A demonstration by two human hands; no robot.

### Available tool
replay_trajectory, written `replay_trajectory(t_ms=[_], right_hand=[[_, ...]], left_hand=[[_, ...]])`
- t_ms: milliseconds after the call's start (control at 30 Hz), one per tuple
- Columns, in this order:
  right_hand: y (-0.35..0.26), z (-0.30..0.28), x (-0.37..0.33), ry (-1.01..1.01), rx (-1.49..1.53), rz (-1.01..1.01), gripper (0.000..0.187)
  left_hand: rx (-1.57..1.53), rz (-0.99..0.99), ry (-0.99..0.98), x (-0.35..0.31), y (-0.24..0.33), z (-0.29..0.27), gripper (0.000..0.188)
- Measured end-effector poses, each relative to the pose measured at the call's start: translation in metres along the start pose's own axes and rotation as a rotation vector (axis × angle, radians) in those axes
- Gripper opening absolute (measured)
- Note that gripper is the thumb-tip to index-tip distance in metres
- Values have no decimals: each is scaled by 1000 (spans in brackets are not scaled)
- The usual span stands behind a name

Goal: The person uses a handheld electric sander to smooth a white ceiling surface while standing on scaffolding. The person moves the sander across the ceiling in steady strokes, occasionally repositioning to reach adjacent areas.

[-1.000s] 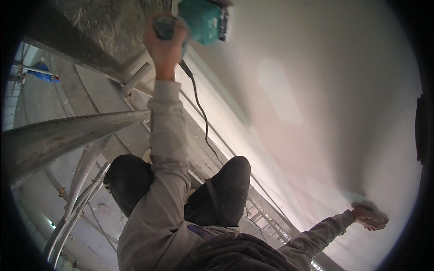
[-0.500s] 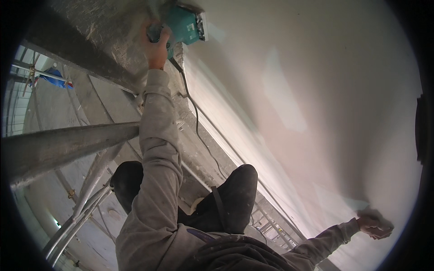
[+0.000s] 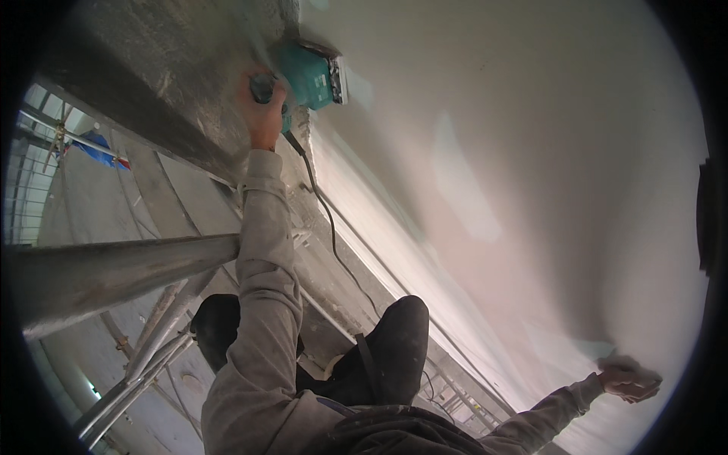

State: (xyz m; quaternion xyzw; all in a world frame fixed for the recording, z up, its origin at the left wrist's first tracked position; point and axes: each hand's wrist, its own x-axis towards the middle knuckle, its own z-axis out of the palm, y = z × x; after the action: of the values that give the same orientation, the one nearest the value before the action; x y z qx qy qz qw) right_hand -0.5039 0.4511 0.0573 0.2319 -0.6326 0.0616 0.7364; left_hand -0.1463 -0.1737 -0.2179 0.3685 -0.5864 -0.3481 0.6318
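Note:
My left hand [image 3: 265, 114] grips a teal electric sander [image 3: 307, 76] by its body, thumb and fingers wrapped around it. The sander's flat pad faces the pale plastered wall [image 3: 531, 174], close to the wall's rough left edge; whether it presses on the surface is hard to see. A dark power cord [image 3: 330, 220] runs from the sander down past my knees. Far off at the lower right, my right hand [image 3: 629, 383] is at the same wall, fingers loosely extended and holding nothing visible. Its shadow falls just above it.
A thick metal tube [image 3: 129, 273] crosses from the left toward my left arm. Thinner scaffold poles [image 3: 144, 364] stand below it. A blue cloth [image 3: 98, 149] hangs at the far left. My bent knees [image 3: 398, 334] are beside the wall. Pale filler patches [image 3: 462, 182] mark the wall.
The view has tilted, so sander, tube and knees appear lower in the picture. My left hand still grips the sander, and my right hand remains at nearly the same spot.

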Motion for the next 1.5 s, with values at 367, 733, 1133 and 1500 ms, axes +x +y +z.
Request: replay_trajectory(t_ms=[367, 733, 1133, 1500], right_hand=[[-3, -5, 2, -8, -43, -32, 62], [6, 5, 2, -45, 47, 26, 67], [-15, -4, 6, -47, -23, -1, 65], [-16, -1, 7, -51, -74, 23, 65]], left_hand=[[-32, 55, 6, 36, 64, 5, 29], [-31, 58, 37, 26, 46, 5, 29], [-260, -58, 84, 22, 48, 10, 30], [-244, -10, 70, 1, 11, 7, 31]])
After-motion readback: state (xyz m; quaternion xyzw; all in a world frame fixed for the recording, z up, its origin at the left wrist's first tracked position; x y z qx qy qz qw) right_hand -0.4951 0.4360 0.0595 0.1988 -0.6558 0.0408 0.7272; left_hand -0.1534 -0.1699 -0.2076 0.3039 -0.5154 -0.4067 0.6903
